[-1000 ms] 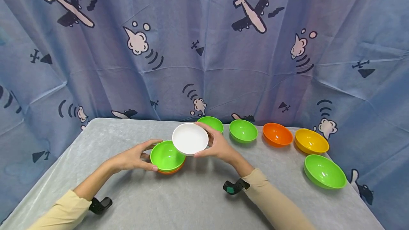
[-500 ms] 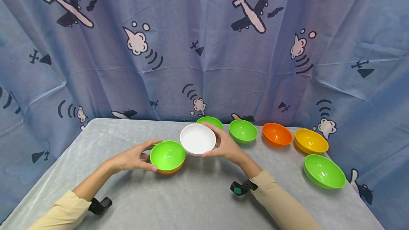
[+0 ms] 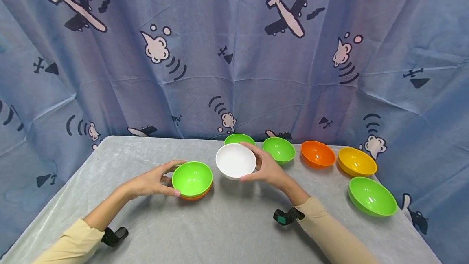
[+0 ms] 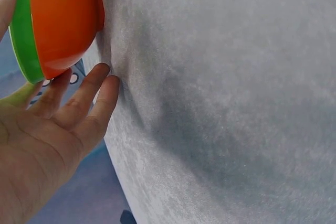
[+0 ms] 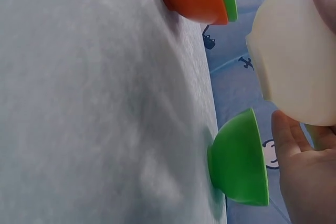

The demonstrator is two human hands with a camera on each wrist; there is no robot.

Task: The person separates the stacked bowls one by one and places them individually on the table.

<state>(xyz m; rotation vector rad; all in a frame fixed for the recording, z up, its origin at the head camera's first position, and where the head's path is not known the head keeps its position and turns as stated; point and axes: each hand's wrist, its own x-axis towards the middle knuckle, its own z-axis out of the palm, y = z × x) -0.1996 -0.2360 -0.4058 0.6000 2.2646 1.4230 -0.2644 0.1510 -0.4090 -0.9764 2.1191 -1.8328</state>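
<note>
A green bowl (image 3: 192,178) sits nested in an orange bowl (image 4: 65,22) on the table, left of centre. My left hand (image 3: 156,180) holds this stack from its left side, thumb at the near rim and fingers at the far side. A white bowl (image 3: 235,161) is raised above the table just right of the stack. My right hand (image 3: 269,168) grips it from the right, thumb in front and fingers behind. In the right wrist view the white bowl (image 5: 294,51) is seen from its underside, apart from the stack. The right hand's far fingers are partly hidden.
Behind the white bowl stands a green bowl (image 3: 239,138). Along the back right are another green bowl (image 3: 279,150), an orange bowl (image 3: 318,154) and a yellow bowl (image 3: 357,162). A larger green bowl (image 3: 372,196) lies near the table's right edge. A patterned curtain (image 3: 234,52) hangs behind.
My right hand has carried the white bowl to the right, away from over the stack's edge. The left hand and the nested bowls have stayed in place.
</note>
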